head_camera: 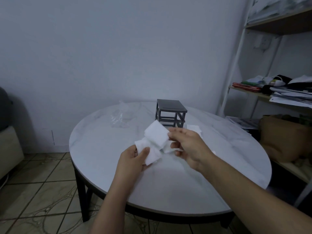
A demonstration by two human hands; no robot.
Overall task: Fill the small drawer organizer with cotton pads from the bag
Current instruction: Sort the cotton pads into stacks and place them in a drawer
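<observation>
Holding cotton pads (156, 135) above the middle of the table (185, 191), the right hand (189, 147) pinches the top pad's edge and the left hand (133, 159) grips the lower ones under its thumb. Feather-light, soft and apt to slide apart, they seem best pinched across the stack's edges. The grey drawer organizer (170, 114) stands near the far edge, the clear bag (119, 117) to its left. The round top looks smooth; cluttered shelves (278, 26) stand rightward.

Organizer (170, 114) at back ctr of table (168, 191), bag (118, 119) to its L, pads (157, 135) in front, shelf unit (278, 26) off R.
</observation>
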